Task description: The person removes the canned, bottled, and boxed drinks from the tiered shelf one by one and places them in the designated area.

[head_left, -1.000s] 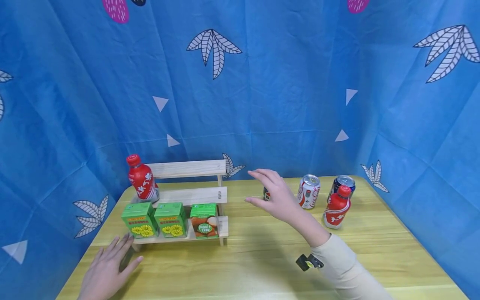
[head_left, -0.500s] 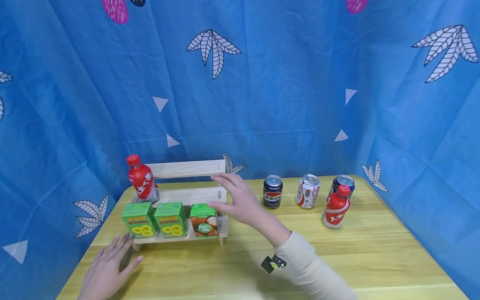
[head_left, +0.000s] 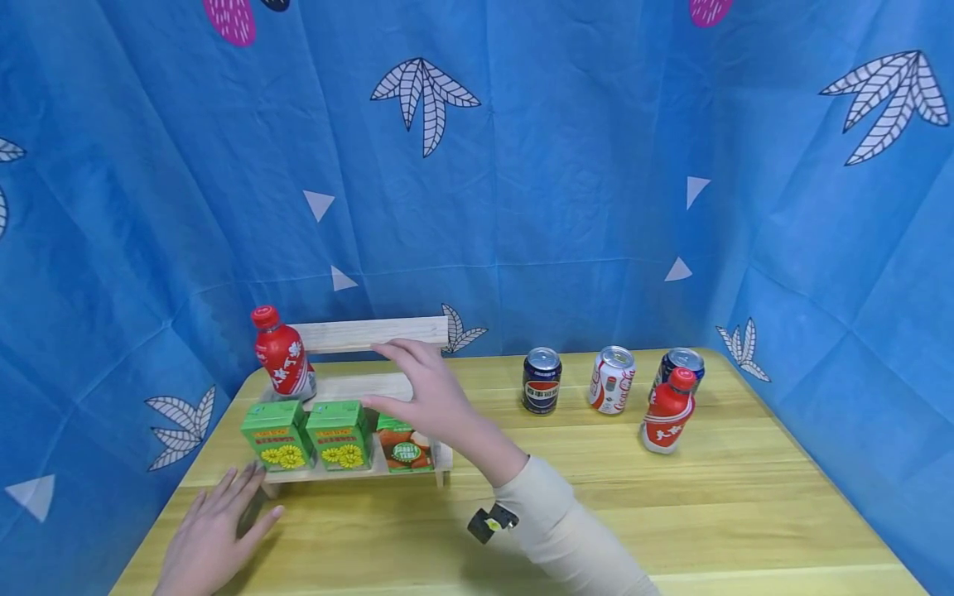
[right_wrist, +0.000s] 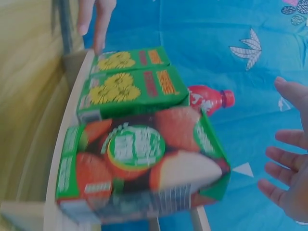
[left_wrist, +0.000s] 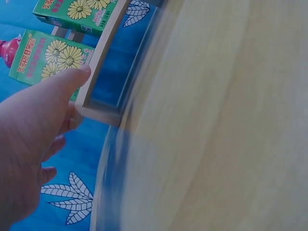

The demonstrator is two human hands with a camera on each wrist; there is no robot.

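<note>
A tiered wooden rack (head_left: pixel 406 329) stands at the left of the table. On its lowest tier are two green drink cartons with yellow flowers (head_left: pixel 272 436) (head_left: pixel 339 436) and a third carton with reddish fruit pictures (right_wrist: pixel 139 159). A red bottle (head_left: pixel 283 356) sits on the tier behind. My right hand (head_left: pixel 428 397) hovers over the rack's right part, thumb and fingers spread with nothing between them, partly covering the fruit carton in the head view. My left hand (head_left: pixel 216 530) lies at the rack's front left corner, fingers extended, fingertips right at its end.
To the right of the rack stand a dark blue can (head_left: pixel 541 381), a white and red can (head_left: pixel 613 381), another dark blue can (head_left: pixel 684 361) and a second red bottle (head_left: pixel 669 412) in front of it. A blue patterned curtain (head_left: pixel 566 165) surrounds the wooden table (head_left: pixel 596 513).
My right hand has moved left from in front of the cans to over the rack, bringing the nearest dark can into full view. My left hand has stayed put.
</note>
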